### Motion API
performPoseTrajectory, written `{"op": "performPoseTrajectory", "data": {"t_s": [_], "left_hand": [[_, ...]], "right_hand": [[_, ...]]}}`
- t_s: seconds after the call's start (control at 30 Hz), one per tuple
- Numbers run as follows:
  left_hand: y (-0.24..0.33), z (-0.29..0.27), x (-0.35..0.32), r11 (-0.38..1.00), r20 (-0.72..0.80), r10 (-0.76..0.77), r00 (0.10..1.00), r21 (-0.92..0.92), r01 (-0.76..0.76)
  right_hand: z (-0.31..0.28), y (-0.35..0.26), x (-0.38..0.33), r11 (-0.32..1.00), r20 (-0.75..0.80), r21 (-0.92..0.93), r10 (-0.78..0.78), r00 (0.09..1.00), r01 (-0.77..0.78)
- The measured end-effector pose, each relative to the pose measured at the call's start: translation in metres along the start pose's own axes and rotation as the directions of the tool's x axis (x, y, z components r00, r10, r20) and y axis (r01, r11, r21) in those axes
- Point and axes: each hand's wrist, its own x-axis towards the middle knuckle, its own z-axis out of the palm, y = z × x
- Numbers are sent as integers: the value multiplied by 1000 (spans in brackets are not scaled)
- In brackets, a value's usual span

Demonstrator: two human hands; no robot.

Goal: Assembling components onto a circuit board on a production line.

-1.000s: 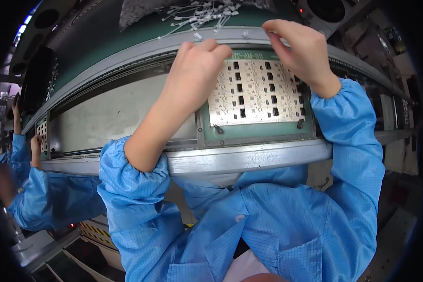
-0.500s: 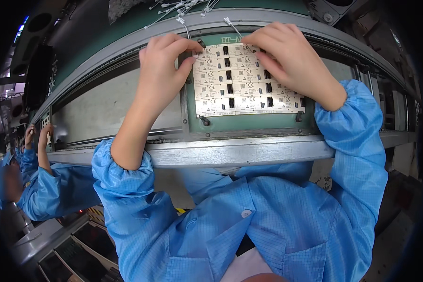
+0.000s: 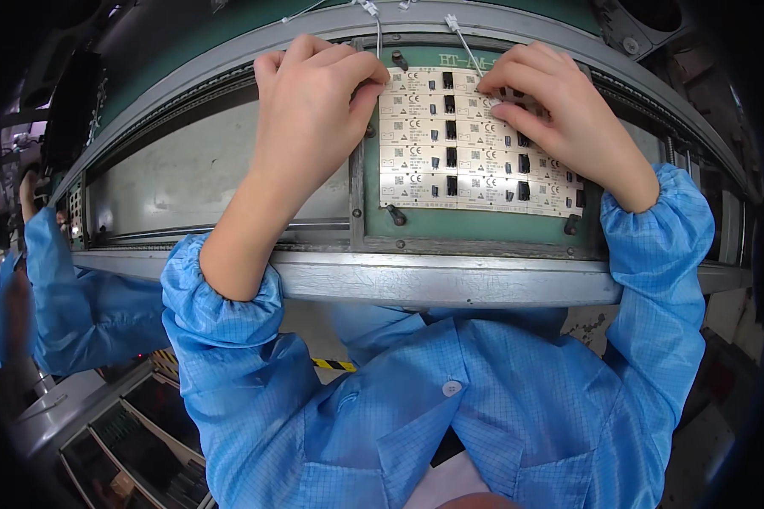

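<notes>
So the setup is a conveyor line, with a scuffed metal front rail (image 3: pixel 450 282) running right across in front of the person and a flat grey bed (image 3: pixel 221 161) showing off to the left. Past the far rail there's a green surface (image 3: pixel 255 30), and the room around it is pretty dark; further down the line on the left sits a co-worker in blue (image 3: pixel 102 322), with dark bins (image 3: pixel 153 433) low at the left and a bit of yellow-and-black tape (image 3: pixel 335 365) under the rail. The main thing is a white board panel (image 3: pixel 475 153), a grid of little boards with black parts on them, lying flat on a green carrier (image 3: pixel 484 229) inside the line, between both hands. Its long axis goes left to right, roughly along the rail, and the print faces the wearer right way up. Left hand (image 3: pixel 323 97) is curled at the panel's upper left corner, thumb and index close together, with a white wire (image 3: pixel 379 34) running down toward it. Right hand (image 3: pixel 556 119) is over the upper right part, half curled, thumb and index a little apart, and another wire with a white plug (image 3: pixel 452 21) leads down to its fingertips. Honestly can't tell if either one's actually pinching anything.
</notes>
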Motion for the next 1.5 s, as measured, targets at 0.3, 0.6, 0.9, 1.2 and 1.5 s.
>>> {"op": "performPoseTrajectory", "data": {"t_s": [0.3,0.6,0.9,1.2,1.5], "left_hand": [[-4,4,1,997,0,-15,1000,-80,15],[-1,7,3,996,-15,-4,1000,-88,3],[8,1,-3,1000,-22,-4,1000,28,5],[24,-12,-14,989,30,55,998,136,-59],[-60,-16,53,881,-104,-442,891,137,453]], "right_hand": [[7,9,1,997,-47,-50,-56,997,54],[32,28,24,889,-528,275,-179,830,366],[4,6,0,952,-240,270,213,947,-146],[-10,-7,-2,907,-465,407,309,830,-110],[23,-8,16,934,-327,298,293,899,-196]]}}
